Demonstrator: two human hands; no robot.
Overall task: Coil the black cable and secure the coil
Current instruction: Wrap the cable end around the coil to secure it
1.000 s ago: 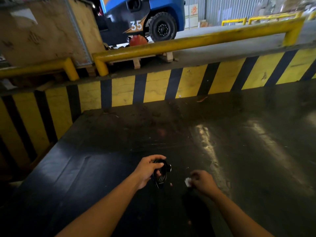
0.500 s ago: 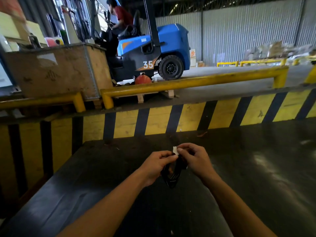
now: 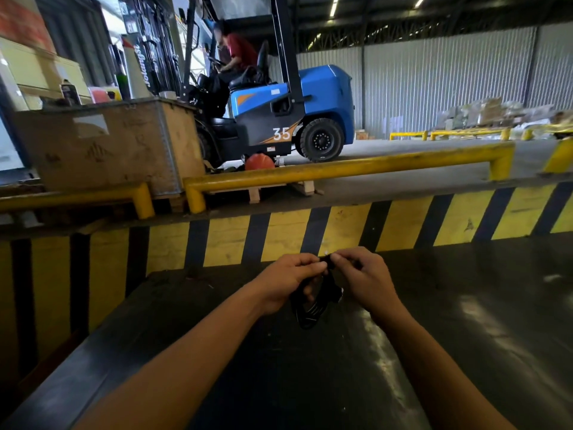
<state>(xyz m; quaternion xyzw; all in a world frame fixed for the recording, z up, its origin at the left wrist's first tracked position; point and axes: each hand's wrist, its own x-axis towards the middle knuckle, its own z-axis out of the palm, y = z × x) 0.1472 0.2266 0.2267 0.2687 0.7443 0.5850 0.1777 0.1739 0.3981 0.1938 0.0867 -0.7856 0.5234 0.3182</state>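
Note:
The black cable (image 3: 310, 311) is wound into a small coil that hangs between my two hands, above the dark table (image 3: 465, 352). My left hand (image 3: 285, 282) grips the coil's left side with its fingers curled around the loops. My right hand (image 3: 364, 280) pinches the top of the coil, thumb and fingers pressed together where the two hands meet. A tiny white bit (image 3: 325, 252) shows just above the fingertips. The coil's upper part is hidden by my fingers.
A yellow-and-black striped barrier (image 3: 403, 225) borders the table at the back and left. Behind it run yellow rails (image 3: 341, 170), a wooden crate (image 3: 108, 147) and a blue forklift (image 3: 294, 116) with a person seated in it.
My right hand picked a small white piece off the table and came to the coil. Both hands lifted the coil up, and the view tilted upward.

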